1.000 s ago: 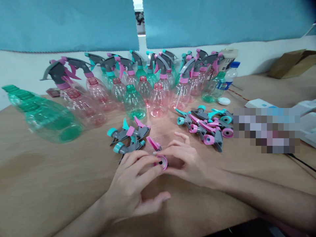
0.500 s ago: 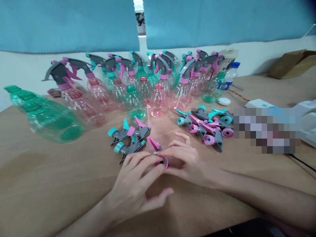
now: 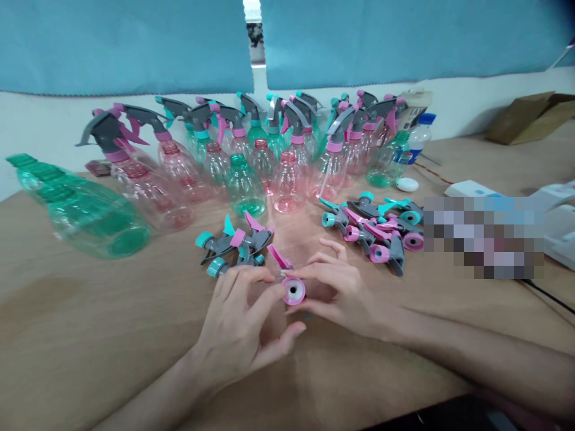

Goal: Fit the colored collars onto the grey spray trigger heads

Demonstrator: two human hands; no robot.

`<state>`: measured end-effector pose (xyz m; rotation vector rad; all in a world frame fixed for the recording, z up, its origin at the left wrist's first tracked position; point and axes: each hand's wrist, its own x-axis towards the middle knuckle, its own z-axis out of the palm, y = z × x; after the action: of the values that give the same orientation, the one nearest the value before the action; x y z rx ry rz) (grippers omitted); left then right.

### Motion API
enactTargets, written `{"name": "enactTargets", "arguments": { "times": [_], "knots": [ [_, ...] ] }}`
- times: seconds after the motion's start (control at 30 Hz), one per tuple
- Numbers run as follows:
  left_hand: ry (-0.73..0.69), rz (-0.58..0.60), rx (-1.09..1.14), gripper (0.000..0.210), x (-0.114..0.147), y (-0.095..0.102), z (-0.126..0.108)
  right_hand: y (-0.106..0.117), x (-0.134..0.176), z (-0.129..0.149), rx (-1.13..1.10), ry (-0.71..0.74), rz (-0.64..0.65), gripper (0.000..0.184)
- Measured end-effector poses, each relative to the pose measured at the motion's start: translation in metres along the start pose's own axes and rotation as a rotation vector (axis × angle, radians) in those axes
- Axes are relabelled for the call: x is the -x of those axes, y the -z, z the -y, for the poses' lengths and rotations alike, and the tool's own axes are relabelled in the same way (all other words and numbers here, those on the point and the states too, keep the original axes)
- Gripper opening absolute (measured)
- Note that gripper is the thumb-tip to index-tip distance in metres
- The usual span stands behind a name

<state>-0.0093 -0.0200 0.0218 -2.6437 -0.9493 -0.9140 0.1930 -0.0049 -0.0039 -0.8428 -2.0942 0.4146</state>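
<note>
Head cam sitting on wearer, looking fwd & down, facing across table (image 3: pixel 49 335) twd blue panels (image 3: pixel 135 48) at back. L grip (image 3: pixel 238 326) & R grip (image 3: pixel 339 290) showing close, lower ctr; bottles (image 3: pixel 245 182) standing farther off, mid-frame; cardboard box (image 3: pixel 521 123) sitting far off, R.

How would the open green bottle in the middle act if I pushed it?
The green bottle is probably light, since its plastic looks thin. A push could tip it, because it stands upright. It may feel slippery: its sides look shiny.
</note>
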Motion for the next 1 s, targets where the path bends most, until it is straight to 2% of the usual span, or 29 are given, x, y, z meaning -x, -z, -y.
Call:
{"name": "enactTargets", "arguments": {
  "times": [0.23, 0.4, 0.53, 0.67, 0.8, 0.9, 1.0],
  "knots": [
    [0.029, 0.059, 0.204, 0.026, 0.0029, -0.0005, -0.0054, -0.0009, 0.0007, -0.0002, -0.016, -0.012, -0.014, 0.022],
    [0.046, 0.107, 0.148, 0.033, 0.0015, -0.0028, -0.0025, -0.0011, 0.0011, -0.0016, -0.029, -0.006, -0.028, 0.021],
    [0.068, 0.075, 0.111, 0.025, -0.0002, -0.0032, -0.0002, -0.0025, 0.0016, -0.0022, -0.030, 0.012, -0.023, 0.021],
    [0.060, 0.088, 0.183, 0.021, 0.0016, -0.0019, -0.0027, -0.0027, 0.0016, -0.0012, -0.016, 0.000, -0.016, 0.023],
    [0.060, 0.134, 0.266, 0.029, 0.0047, -0.0013, -0.0046, -0.0014, 0.0013, -0.0022, -0.014, -0.012, -0.021, 0.024],
    [0.064, 0.148, 0.247, 0.038, 0.0045, -0.0024, -0.0034, -0.0009, 0.0010, -0.0040, -0.016, -0.039, -0.018, 0.023],
    [0.079, 0.148, 0.228, 0.038, 0.0033, -0.0041, -0.0014, -0.0015, 0.0011, -0.0045, -0.022, -0.046, -0.021, 0.021]
  ]
}}
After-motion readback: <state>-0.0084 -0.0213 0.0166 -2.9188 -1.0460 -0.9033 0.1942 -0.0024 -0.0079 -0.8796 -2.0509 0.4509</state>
